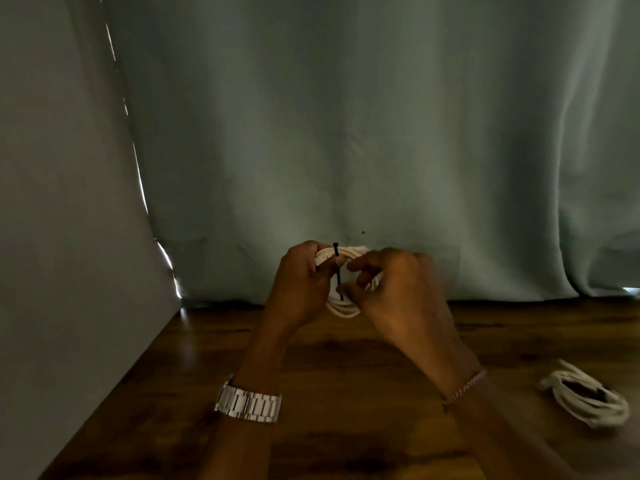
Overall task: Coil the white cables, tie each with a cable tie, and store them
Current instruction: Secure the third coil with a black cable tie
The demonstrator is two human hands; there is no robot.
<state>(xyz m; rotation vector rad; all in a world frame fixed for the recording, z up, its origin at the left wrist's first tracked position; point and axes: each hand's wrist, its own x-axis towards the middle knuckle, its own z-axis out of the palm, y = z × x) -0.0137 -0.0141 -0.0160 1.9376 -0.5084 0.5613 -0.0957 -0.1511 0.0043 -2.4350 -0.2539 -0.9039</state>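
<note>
A coiled white cable (343, 310) is held up above the wooden table, between both hands. My left hand (301, 285) grips the coil's upper left part, fingers curled round the strands. A thin black cable tie (337, 271) wraps over the top of the coil and hangs down through its middle. My right hand (394, 289) pinches the lower end of the tie with thumb and fingertips; its palm hides the coil's right side. A second coiled white cable (588, 398) lies on the table at the right.
The dark wooden table (346, 393) runs back to a grey-green curtain (346, 133). A pale wall (62, 237) borders the table on the left. A metal watch (247, 403) sits on my left wrist, a thin bracelet (465, 386) on my right.
</note>
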